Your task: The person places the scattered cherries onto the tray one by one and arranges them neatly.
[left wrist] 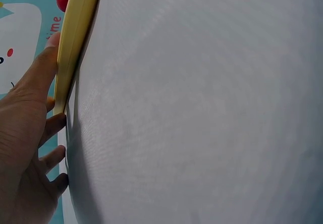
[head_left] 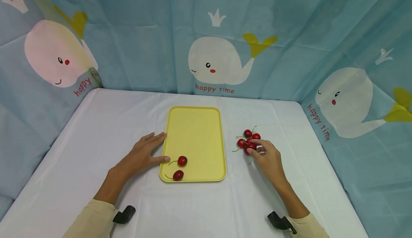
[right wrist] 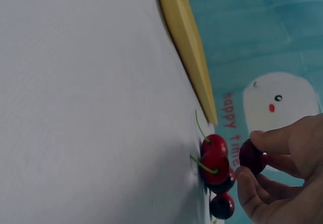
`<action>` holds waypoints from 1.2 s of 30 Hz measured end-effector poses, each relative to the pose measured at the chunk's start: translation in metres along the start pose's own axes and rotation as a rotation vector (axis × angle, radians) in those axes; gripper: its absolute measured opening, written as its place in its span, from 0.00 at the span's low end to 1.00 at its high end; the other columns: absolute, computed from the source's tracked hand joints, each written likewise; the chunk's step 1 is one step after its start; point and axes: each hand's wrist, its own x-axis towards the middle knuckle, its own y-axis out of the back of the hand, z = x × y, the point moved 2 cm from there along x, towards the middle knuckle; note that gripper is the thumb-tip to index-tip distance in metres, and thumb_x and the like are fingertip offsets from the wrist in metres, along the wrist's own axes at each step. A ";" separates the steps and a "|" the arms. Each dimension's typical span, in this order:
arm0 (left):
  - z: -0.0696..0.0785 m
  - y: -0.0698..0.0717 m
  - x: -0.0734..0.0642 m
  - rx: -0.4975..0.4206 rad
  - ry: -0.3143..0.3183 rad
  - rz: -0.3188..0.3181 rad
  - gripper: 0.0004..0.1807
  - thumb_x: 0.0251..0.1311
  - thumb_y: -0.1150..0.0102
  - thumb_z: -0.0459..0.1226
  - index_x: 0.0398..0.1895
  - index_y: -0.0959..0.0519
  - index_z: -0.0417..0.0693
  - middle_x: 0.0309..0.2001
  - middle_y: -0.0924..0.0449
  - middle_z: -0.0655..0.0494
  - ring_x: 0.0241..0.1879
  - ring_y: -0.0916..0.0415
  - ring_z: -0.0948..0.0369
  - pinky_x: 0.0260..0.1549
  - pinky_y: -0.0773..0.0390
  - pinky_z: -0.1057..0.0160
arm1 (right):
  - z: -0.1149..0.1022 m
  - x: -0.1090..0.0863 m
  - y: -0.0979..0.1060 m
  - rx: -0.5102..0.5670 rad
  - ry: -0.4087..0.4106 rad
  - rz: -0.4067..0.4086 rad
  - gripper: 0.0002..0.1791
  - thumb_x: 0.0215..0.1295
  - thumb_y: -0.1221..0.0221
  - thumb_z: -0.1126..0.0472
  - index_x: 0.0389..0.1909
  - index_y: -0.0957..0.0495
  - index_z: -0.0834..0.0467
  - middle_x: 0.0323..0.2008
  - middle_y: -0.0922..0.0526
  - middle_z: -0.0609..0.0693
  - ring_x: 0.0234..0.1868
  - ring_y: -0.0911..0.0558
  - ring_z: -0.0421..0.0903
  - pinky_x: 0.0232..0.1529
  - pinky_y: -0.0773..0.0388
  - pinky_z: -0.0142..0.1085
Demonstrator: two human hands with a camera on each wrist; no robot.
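Note:
My right hand (head_left: 269,161) pinches a dark red cherry (right wrist: 251,157) between thumb and fingertips. Right beside it, several more cherries (head_left: 241,143) with green stems lie bunched on the white cloth. At the left edge of a yellow tray (head_left: 196,134), my left hand (head_left: 141,155) rests with fingers spread, its thumb over the rim. Two cherries sit inside the tray near its lower left corner, one upper cherry (head_left: 182,161) and one lower cherry (head_left: 178,175), their stems pointing left.
A white cloth (head_left: 106,130) covers the table under everything. Blue curtains (head_left: 141,52) printed with whales stand along the back and both sides. Black wrist-camera mounts, a left mount (head_left: 124,214) and a right mount (head_left: 278,221), sit at the sleeves.

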 end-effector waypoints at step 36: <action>0.002 0.002 -0.002 0.007 -0.017 0.012 0.54 0.62 0.32 0.66 0.84 0.39 0.52 0.83 0.39 0.49 0.82 0.51 0.39 0.74 0.45 0.25 | -0.064 0.005 -0.074 0.146 0.160 -0.172 0.19 0.64 0.26 0.65 0.57 0.12 0.58 0.51 0.12 0.49 0.42 0.12 0.44 0.46 0.12 0.36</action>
